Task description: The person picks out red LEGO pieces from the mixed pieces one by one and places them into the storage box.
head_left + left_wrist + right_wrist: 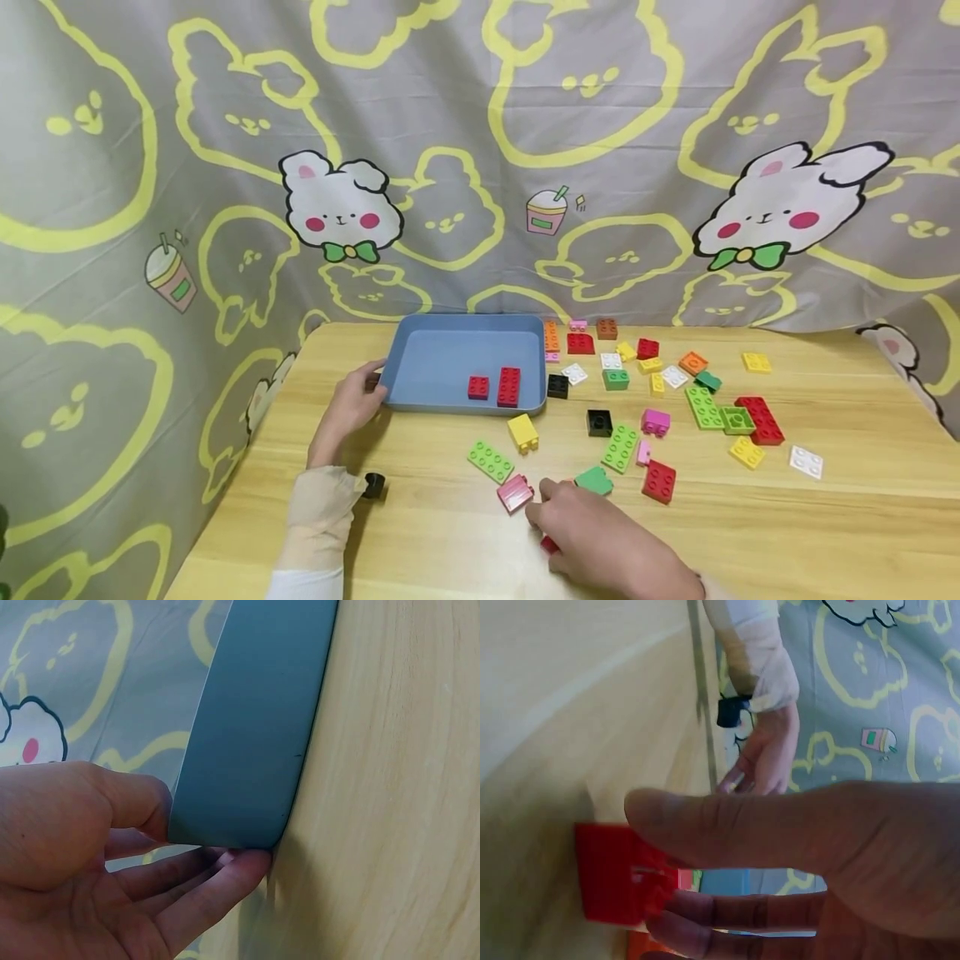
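Note:
My left hand grips the blue tray at its front left corner. In the left wrist view the thumb lies at the tray's rim and the fingertips press its lower edge. Inside the tray sit a small red toy brick and a longer red brick. At the front of the table my right hand pinches another red toy brick between thumb and fingers, mostly hidden by the hand in the head view. Just beyond the fingertips lie a pinkish-red brick and a green brick.
Several loose bricks are spread right of the tray, among them a red one, a white one and a black one. A lime brick and a yellow brick lie before the tray. A patterned curtain hangs behind the table.

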